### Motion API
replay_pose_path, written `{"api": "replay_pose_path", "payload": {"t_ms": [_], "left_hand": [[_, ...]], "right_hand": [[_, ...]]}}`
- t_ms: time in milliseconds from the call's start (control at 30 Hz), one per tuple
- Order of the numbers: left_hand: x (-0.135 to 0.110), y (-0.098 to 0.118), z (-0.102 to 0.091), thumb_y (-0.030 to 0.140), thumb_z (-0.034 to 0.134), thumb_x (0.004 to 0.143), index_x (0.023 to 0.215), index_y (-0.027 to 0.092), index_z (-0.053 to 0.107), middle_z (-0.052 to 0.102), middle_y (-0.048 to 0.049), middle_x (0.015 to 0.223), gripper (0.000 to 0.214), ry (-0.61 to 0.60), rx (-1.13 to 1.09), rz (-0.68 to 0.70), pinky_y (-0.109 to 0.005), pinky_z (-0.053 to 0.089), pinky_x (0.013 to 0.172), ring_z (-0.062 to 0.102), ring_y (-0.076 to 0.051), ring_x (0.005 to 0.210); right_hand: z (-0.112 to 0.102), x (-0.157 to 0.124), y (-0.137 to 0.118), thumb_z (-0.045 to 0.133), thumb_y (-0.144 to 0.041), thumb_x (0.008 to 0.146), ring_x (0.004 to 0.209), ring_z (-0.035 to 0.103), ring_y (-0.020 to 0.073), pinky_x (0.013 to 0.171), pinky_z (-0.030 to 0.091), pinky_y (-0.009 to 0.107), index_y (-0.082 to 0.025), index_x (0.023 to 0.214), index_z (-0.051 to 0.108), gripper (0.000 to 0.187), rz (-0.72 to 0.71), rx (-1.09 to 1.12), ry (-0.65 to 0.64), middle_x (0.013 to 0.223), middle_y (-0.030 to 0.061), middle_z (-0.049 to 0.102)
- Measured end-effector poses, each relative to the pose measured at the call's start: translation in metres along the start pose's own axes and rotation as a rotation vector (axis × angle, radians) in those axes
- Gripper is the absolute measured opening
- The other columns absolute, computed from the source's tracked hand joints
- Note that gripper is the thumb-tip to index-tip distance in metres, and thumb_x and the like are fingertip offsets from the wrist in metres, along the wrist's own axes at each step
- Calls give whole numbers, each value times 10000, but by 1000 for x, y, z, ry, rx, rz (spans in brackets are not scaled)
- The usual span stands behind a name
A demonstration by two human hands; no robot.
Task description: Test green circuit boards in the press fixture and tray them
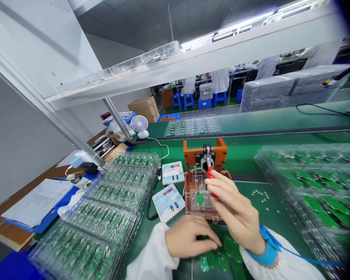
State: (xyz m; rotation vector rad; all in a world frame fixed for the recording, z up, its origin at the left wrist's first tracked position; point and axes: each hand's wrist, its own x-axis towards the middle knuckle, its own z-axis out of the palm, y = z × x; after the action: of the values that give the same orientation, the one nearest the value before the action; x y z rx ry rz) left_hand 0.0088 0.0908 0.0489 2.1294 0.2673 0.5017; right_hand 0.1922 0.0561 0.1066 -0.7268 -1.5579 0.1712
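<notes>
My right hand [236, 210] is closed around the red-tipped clamp lever [209, 172] of a brown test fixture [204, 155]. A small green circuit board [200, 198] lies under the fixture's clear plate. Close in front of the fixture, my left hand [189, 235] lies flat with fingers stretched over a loose pile of green boards [221, 256] on the green mat. A blue wrist strap [266, 249] circles my right wrist.
Stacked clear trays of green boards [105, 210] stand at left and more trays [315, 186] at right. Two small meters [168, 202] sit left of the fixture. Papers [37, 202], a small fan [139, 123] and a conveyor belt [280, 120] lie beyond; people in white coats work far behind.
</notes>
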Motion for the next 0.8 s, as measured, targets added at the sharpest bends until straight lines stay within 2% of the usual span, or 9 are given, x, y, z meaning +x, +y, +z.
{"api": "replay_pose_path", "payload": {"t_ms": [100, 167, 233, 300, 333, 400, 500, 600, 800], "left_hand": [[-13, 13, -52, 425, 650, 977, 1023, 196, 789, 787, -49, 854, 272, -67, -66, -308, -281, 577, 763, 740, -181, 758], [-19, 3, -83, 397, 651, 963, 1063, 203, 775, 782, -45, 856, 250, -8, 59, -471, -293, 581, 762, 744, -198, 785], [-21, -19, -106, 375, 689, 916, 1164, 230, 744, 774, -76, 1070, 292, 98, 341, -564, -374, 573, 933, 730, -250, 1005], [-19, -43, -120, 372, 815, 785, 1345, 243, 661, 615, -141, 1429, 595, 154, 490, -620, -521, 420, 1168, 535, -356, 1368], [-16, -54, -124, 375, 882, 694, 1406, 245, 619, 506, -162, 1540, 769, 158, 524, -648, -589, 328, 1219, 397, -412, 1473], [-11, -71, -129, 405, 962, 542, 1486, 243, 548, 331, -183, 1652, 1044, 101, 562, -715, -675, 208, 1241, 177, -489, 1551], [-4, -81, -130, 534, 954, 533, 1597, 232, 387, 125, -185, 1715, 1242, -102, 648, -825, -669, 133, 1259, 10, -489, 1570], [0, -81, -129, 622, 903, 590, 1649, 233, 244, 10, -170, 1726, 1307, -239, 707, -856, -643, 104, 1270, -61, -461, 1573], [2, -82, -128, 768, 856, 547, 1655, 210, 215, -3, -167, 1727, 1396, -301, 717, -862, -628, 102, 1276, -84, -464, 1570]], "right_hand": [[1, 1, -1, 545, 27, 932, 1415, 553, 261, 1135, 554, 504, -368, 1453, 588, 656, 0, 7, 3, 1385, -9, 691], [1, 1, -2, 552, 21, 935, 1418, 549, 258, 1133, 557, 497, -370, 1452, 588, 648, 3, 8, 7, 1382, -7, 693], [1, 1, -3, 555, 17, 939, 1415, 552, 256, 1133, 557, 498, -377, 1450, 588, 646, 0, 8, 10, 1374, -7, 697], [1, 2, -4, 552, 15, 944, 1411, 557, 261, 1129, 559, 512, -389, 1448, 588, 647, 1, 13, 8, 1367, -6, 701], [0, 3, -4, 550, 13, 946, 1410, 558, 265, 1125, 560, 518, -394, 1447, 588, 647, -2, 16, 4, 1366, -6, 702], [0, 4, -5, 549, 9, 949, 1408, 560, 263, 1122, 563, 513, -398, 1441, 593, 640, -3, 20, -2, 1362, -6, 704], [-1, 5, -5, 552, 9, 951, 1409, 559, 248, 1134, 557, 487, -393, 1439, 596, 634, -3, 18, -3, 1360, -10, 705], [0, 5, -4, 550, 10, 953, 1420, 545, 244, 1147, 543, 483, -391, 1449, 585, 639, 0, 24, -10, 1379, -11, 693], [0, 2, -2, 543, 22, 952, 1438, 522, 244, 1163, 525, 487, -384, 1467, 567, 656, -5, 26, -15, 1403, -8, 675]]}}
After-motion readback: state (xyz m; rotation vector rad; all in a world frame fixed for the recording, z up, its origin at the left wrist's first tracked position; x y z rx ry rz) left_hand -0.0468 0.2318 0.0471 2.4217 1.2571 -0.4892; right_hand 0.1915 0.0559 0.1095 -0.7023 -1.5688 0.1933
